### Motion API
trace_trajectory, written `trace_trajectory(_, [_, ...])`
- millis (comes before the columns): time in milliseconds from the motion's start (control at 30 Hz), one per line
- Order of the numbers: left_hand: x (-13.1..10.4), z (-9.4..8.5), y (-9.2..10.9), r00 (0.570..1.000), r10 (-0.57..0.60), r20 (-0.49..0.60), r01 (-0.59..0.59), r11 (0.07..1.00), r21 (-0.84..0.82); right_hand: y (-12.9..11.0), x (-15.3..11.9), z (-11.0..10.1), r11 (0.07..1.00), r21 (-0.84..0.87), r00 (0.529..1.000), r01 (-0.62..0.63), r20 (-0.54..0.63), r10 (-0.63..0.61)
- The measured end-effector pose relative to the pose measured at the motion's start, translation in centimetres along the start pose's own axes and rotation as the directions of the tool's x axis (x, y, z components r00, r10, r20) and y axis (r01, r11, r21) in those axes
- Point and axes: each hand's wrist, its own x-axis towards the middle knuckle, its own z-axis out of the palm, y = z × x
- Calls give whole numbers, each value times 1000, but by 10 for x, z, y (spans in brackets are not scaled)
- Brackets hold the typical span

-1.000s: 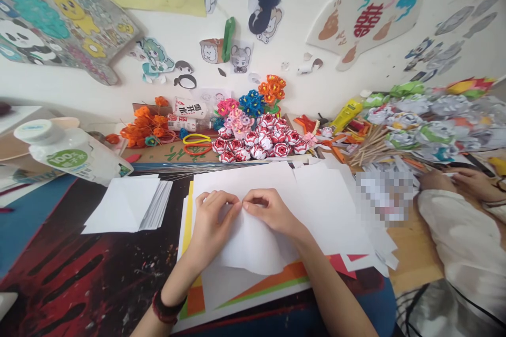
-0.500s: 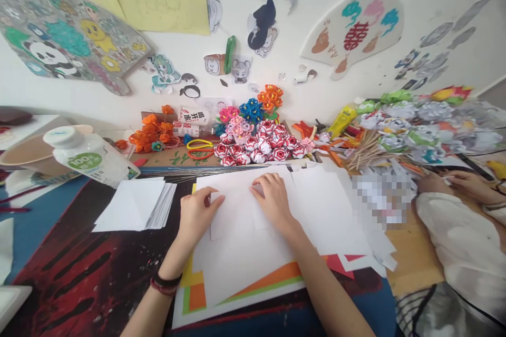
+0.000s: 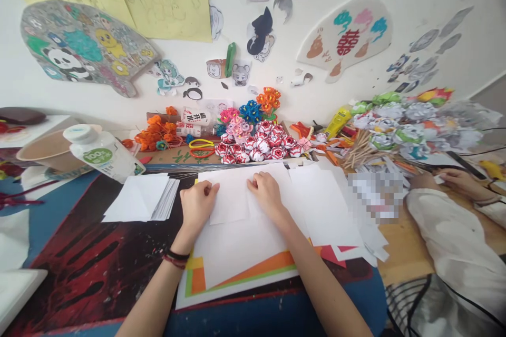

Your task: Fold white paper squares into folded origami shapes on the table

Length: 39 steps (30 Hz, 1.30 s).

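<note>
A small white sheet of paper (image 3: pixel 230 204) lies over larger white sheets, between my two hands. My left hand (image 3: pixel 198 204) is closed, thumb and fingers pinching the small sheet at its left edge. At its right edge, my right hand (image 3: pixel 265 194) has curled fingers closed on the paper. The large white paper (image 3: pixel 237 253) beneath rests on orange, green and yellow sheets. To the left of my left hand sits a stack of white paper squares (image 3: pixel 138 197), its right side slightly fanned.
More white sheets (image 3: pixel 328 205) lie at the right. A white bottle (image 3: pixel 103 155) leans at the back left. Red-and-white paper flowers (image 3: pixel 264 142) and bundled stemmed flowers (image 3: pixel 403 121) line the wall. A co-worker's sleeve (image 3: pixel 443 226) and hands are at far right.
The view has shifted slightly, tilting up. My left fingers have drawn closer together, and my right hand's fingers are more curled. The small sheet's outline shows more clearly between them.
</note>
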Motion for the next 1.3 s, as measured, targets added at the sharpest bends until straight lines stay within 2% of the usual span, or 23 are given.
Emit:
trace_trajectory(200, [-2,-4,-4,999,21,29,-21,1000,13,0,-1,0,999,-34,1000,10,-2,-10])
trace_trajectory(333, [-5,-10,-8,999,-14,47,14,1000,6,1,-1,1,999,-42,1000,11,-9,-12])
trace_trajectory(533, [-17,-26,0,973,-94,212,92,996,22,-2,-6,-3,998,-59,999,25,-42,-28])
trace_trajectory(633, [-27,-32,5,958,-76,278,70,997,31,-5,-11,-5,995,-91,1000,27,-4,-28])
trace_trajectory(833, [-37,-37,2,957,-110,270,125,992,-38,-10,-11,-5,990,-142,995,10,95,3])
trace_trajectory(933, [-38,-38,1,952,-68,298,91,994,-63,-11,-9,-6,990,-144,994,5,104,10])
trace_trajectory(1100, [-40,-37,-5,958,-64,281,56,998,36,-11,-9,-8,989,-144,993,-17,113,34])
trace_trajectory(1300, [-44,-37,-10,950,13,312,-39,996,80,-10,-8,-8,989,-146,994,-36,98,51])
